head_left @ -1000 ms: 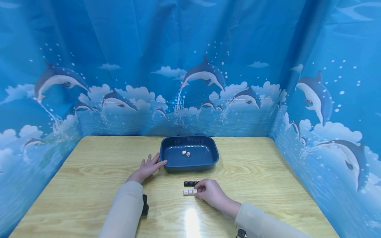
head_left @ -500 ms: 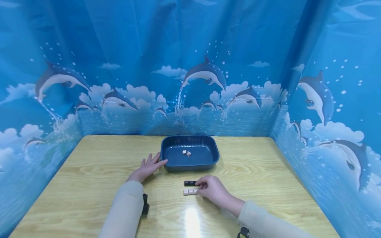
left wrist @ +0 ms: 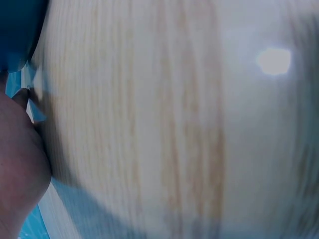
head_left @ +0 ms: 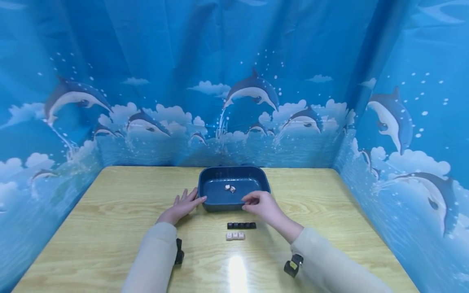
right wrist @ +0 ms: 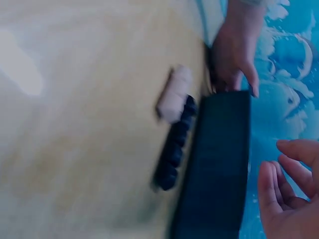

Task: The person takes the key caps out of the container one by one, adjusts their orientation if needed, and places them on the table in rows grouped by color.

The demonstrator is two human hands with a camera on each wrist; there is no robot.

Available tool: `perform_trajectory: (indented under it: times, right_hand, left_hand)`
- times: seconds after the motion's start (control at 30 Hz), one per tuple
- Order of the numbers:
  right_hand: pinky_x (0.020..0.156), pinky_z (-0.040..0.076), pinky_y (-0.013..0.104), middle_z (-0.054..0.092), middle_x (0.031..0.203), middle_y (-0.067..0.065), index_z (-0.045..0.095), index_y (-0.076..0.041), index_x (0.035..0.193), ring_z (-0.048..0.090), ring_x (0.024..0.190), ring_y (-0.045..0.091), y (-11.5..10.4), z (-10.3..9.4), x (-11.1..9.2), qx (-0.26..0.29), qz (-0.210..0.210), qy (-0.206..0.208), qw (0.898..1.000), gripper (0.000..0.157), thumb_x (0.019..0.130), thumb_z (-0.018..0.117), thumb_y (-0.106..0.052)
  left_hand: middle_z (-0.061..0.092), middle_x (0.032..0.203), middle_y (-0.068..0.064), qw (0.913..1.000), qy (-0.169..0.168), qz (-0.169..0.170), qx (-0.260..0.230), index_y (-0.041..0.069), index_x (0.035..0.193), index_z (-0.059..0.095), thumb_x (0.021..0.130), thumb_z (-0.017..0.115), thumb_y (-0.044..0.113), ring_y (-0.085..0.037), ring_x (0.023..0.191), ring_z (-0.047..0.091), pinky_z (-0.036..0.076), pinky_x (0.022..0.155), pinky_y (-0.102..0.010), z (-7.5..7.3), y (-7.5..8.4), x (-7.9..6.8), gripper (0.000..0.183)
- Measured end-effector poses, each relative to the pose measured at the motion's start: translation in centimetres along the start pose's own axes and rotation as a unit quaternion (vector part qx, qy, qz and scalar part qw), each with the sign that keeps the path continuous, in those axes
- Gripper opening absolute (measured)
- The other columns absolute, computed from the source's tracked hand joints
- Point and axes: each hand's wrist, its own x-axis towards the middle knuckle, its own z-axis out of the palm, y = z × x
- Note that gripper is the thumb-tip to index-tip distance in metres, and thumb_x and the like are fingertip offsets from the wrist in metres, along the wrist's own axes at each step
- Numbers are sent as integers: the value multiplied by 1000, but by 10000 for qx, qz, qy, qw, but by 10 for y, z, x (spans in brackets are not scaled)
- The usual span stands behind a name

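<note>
My left hand (head_left: 182,208) rests at the left side of the blue tray (head_left: 234,206), its thumb touching the rim and its fingers spread along the wall. Over the tray's front right rim hovers my right hand (head_left: 263,207), its fingers loosely bent. A gap shows between the fingertips in the right wrist view, and I see nothing held there. Two pale keycaps (head_left: 230,188) lie inside the tray. In front of it, a row of black keycaps (head_left: 242,225) stands on the table, with three whitish keycaps (head_left: 235,236) lined up just nearer to me.
The wooden table (head_left: 139,195) carries the tray near its far edge. A blue dolphin-print curtain (head_left: 165,101) hangs behind it and along both sides. Glare (head_left: 237,272) falls on the table's front.
My right hand has let go of the rightmost whitish keycap and moved up and forward to the tray's rim, uncovering the black row. My left hand stays at the tray.
</note>
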Motion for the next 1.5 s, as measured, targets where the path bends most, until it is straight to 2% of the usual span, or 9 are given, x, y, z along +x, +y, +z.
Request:
perform_trajectory:
  times: [0.17, 0.43, 0.53, 0.7, 0.87, 1.1, 1.27, 1.37, 1.5]
  right_hand:
    - [76, 57, 44, 68, 90, 4, 73, -2, 104, 65, 82, 21, -5, -6, 21, 456, 167, -202, 9986, 18, 86, 72, -3]
    - [84, 55, 41, 69, 105, 14, 68, 3, 115, 67, 92, 18, 0, -7, 59, 374, 318, -957, 9942, 24, 91, 65, 0]
    - [86, 55, 41, 68, 111, 14, 69, 2, 115, 66, 94, 18, 4, -7, 71, 73, 336, -1256, 9915, 25, 90, 65, 2]
    - [80, 55, 34, 69, 110, 8, 72, -4, 113, 64, 95, 17, 9, -8, 88, -485, 239, -1654, 9847, 26, 88, 68, 3]
    - [78, 56, 34, 68, 113, 9, 72, -3, 113, 65, 94, 17, 14, -7, 100, -782, 135, -2015, 9763, 28, 86, 70, 5]
    - [80, 56, 34, 65, 121, 5, 72, -11, 117, 62, 110, 25, 19, -2, 112, -1373, -66, -2460, 9595, 38, 82, 75, 3]
    - [90, 52, 34, 62, 125, 6, 69, -9, 122, 58, 115, 24, 22, 6, 117, -1889, -378, -2698, 9434, 42, 82, 73, 4]
    - [89, 52, 32, 63, 120, 6, 69, -7, 119, 59, 111, 22, 23, 11, 118, -2263, -595, -2721, 9334, 39, 82, 74, 4]
    - [85, 53, 30, 66, 112, 6, 71, -4, 114, 63, 105, 22, 22, 13, 120, -2422, -626, -2634, 9317, 35, 80, 76, 3]
  left_hand:
    - [3, 162, -12, 10000, 0, 57, -17, 11, 157, 10, 97, 47, 58, -32, 145, -18, -18, 111, -55, 1, -1, 0, 85]
    - [4, 162, -13, 9999, 68, 73, 22, 10, 157, 10, 96, 47, 58, -33, 146, -16, -18, 111, -54, 3, 0, -1, 85]
    - [5, 162, -14, 9999, 113, 88, 72, 9, 157, 11, 97, 47, 57, -34, 145, -16, -18, 111, -54, 4, 1, -2, 85]
    - [7, 162, -15, 9998, 170, 116, 87, 9, 157, 13, 97, 47, 56, -34, 146, -15, -17, 112, -54, 5, 3, -1, 84]
    - [8, 162, -14, 9998, 152, 98, 36, 9, 157, 14, 96, 48, 57, -34, 146, -15, -16, 112, -55, 4, 3, -1, 84]
    - [8, 162, -13, 9998, 174, 88, 43, 9, 156, 14, 96, 48, 57, -33, 146, -15, -15, 113, -55, 6, 5, -3, 84]
    - [9, 162, -14, 9997, 236, 10, 83, 9, 156, 14, 96, 48, 57, -33, 146, -14, -14, 113, -54, 6, 6, -3, 85]
    - [9, 162, -15, 9997, 251, 11, 67, 8, 156, 14, 96, 48, 57, -34, 146, -14, -15, 113, -54, 5, 4, -2, 85]
    - [8, 162, -14, 9997, 261, -19, 24, 9, 157, 14, 95, 48, 58, -33, 146, -14, -15, 113, -54, 3, 1, -1, 86]
